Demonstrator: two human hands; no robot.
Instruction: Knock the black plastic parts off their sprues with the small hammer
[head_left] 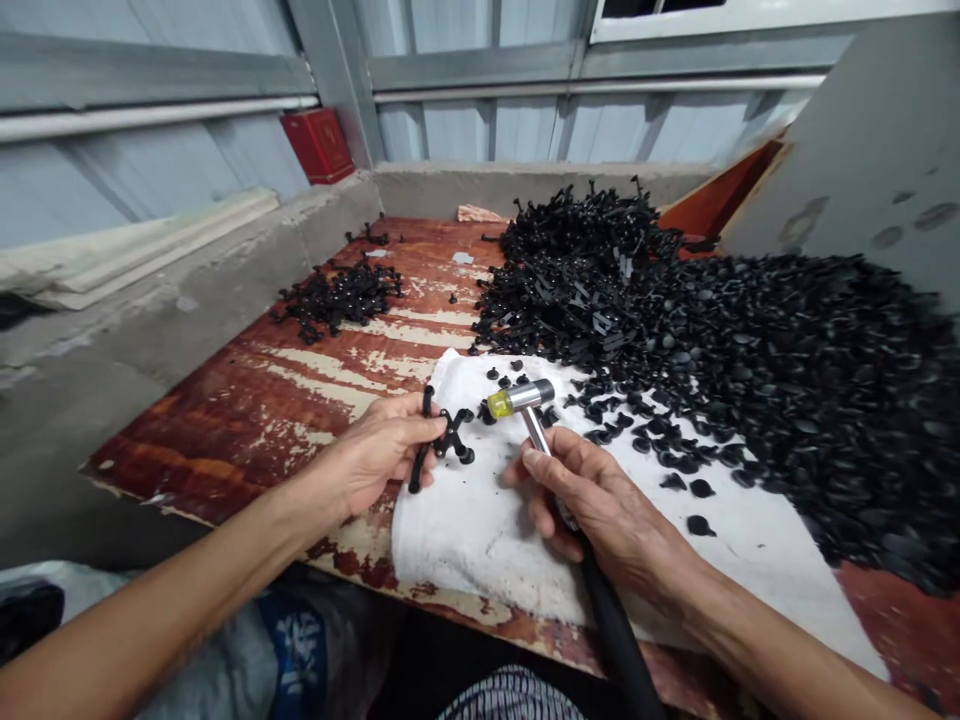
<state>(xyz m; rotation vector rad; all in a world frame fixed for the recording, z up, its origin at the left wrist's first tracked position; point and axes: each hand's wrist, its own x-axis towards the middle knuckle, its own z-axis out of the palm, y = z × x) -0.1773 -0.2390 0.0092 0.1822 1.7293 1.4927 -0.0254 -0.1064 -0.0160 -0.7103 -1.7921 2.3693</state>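
Observation:
My left hand (390,445) is closed on a black jointed plastic piece (452,436), with crossed arms and round knobs at the ends, just above the white cloth (495,540). My right hand (592,490) grips a small mallet (531,397) by its shaft. The mallet has a metal head, one yellow face, one dark face and a black handle grip that slants down toward me. Its head is beside the black piece, apart from it. Several small round black caps (517,367) lie on the cloth behind the mallet head.
A big heap of black round-headed parts (780,360) covers the right side, with jointed black parts (592,240) heaped behind. A smaller pile (341,298) sits at left on the worn red board (247,400). A red box (318,146) stands on the concrete ledge at the corner.

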